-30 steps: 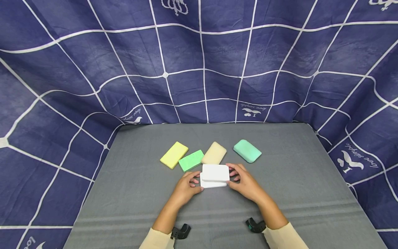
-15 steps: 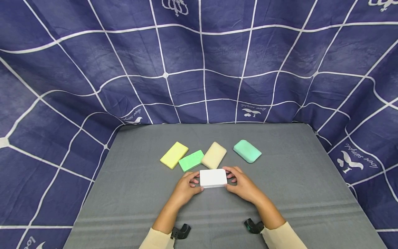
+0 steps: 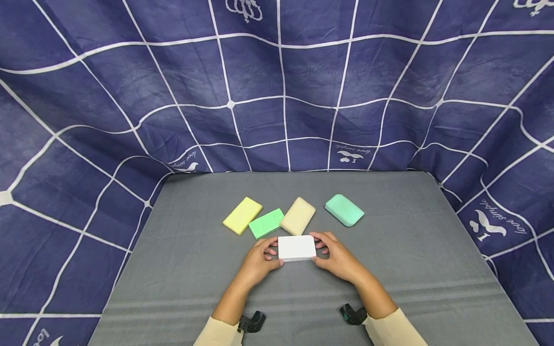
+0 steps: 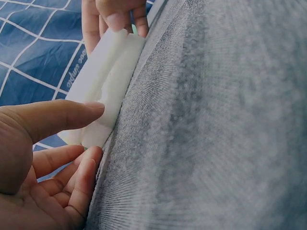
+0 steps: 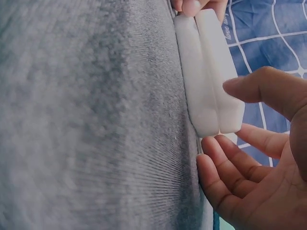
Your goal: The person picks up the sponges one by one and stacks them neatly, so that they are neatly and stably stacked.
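Around the back and sides of my workspace hangs a dark blue curtain [image 3: 311,72] with white grid lines, loosely folded. Below it spreads the worktop [image 3: 186,269], covered in grey cloth with a few low creases toward me. My forearms reach in from the near edge in cream sleeves [image 3: 220,333]. Both hands are at the middle of the worktop, at opposite ends of a pair of white blocks laid one on the other. My left hand [image 3: 256,262] grips the left end, its thumb against the near side at the lower white block [image 5: 194,72] and its fingers at the end. My right hand [image 3: 339,257] pinches the right end, thumb on the near side of the upper white block [image 3: 296,247], with the fingers around the end. The two blocks lie flat, long sides across in front of me, their edges nearly lined up. Beyond them lie four coloured blocks: at the left a yellow block [image 3: 243,216], set at a slant; at the right, apart from the others, a teal block [image 3: 344,210] with rounded corners; a beige block [image 3: 297,216] just behind the white pair; and a green block [image 3: 266,223] between yellow and beige, close to both. Smallest are the black devices [image 3: 252,323] at my wrists.
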### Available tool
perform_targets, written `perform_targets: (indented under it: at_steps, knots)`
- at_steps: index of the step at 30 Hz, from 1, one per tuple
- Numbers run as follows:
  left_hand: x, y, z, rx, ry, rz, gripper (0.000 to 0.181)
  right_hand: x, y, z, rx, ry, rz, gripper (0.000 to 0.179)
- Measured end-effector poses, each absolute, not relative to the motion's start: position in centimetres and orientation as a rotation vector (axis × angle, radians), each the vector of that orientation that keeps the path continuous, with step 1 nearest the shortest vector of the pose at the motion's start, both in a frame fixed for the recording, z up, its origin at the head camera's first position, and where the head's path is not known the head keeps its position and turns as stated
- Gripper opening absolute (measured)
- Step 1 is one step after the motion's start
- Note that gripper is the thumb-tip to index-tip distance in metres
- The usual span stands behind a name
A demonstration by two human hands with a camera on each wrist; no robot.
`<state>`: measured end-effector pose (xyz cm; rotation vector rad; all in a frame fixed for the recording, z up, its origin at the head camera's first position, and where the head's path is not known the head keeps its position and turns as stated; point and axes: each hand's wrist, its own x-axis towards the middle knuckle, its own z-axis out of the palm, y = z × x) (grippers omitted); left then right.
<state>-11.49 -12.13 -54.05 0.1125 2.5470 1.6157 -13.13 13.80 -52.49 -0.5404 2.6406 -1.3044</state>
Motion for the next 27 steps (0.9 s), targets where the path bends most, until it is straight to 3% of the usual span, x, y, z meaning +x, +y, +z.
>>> perform_targets:
  at_steps: [8,27]
  knots:
    - [-11.3,-12.2,-53.8,0.120,2.546,1.596,0.067,-13.5,14.2,-52.3,-0.552,2.607,-1.319,0.069]
    - [-11.4,-12.2,-53.8,0.111,2.534,1.603,0.063,-17.3,14.7,-51.6,-0.550,2.676,-1.478,0.054]
